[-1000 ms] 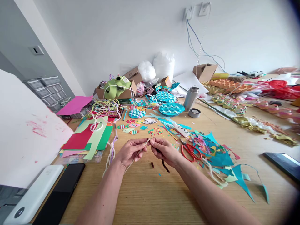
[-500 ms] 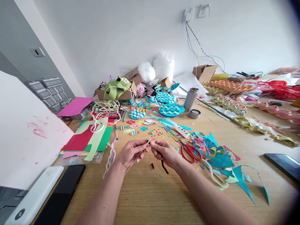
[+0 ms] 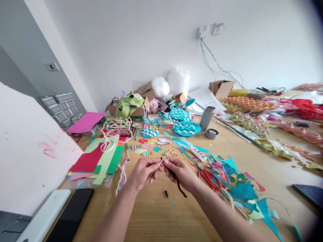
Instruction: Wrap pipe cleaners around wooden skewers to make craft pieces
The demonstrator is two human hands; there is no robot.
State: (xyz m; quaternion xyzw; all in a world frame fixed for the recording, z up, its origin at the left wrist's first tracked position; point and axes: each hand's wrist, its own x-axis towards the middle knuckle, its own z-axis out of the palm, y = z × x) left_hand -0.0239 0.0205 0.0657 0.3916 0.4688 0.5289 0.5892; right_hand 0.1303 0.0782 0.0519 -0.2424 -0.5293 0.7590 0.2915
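Left hand (image 3: 142, 172) pinching a thin wooden stick (image 3: 161, 161), right hand (image 3: 178, 170) gripping its tip and a dark cord (image 3: 180, 187) dangling beneath its fingers, red scissors (image 3: 210, 178) right of them.

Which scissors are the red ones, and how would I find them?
Start at the wooden table and look beside the right hand. The red-handled metal scissors lie flat at the edge of the teal paper scraps, the only thing there with two looped handles.
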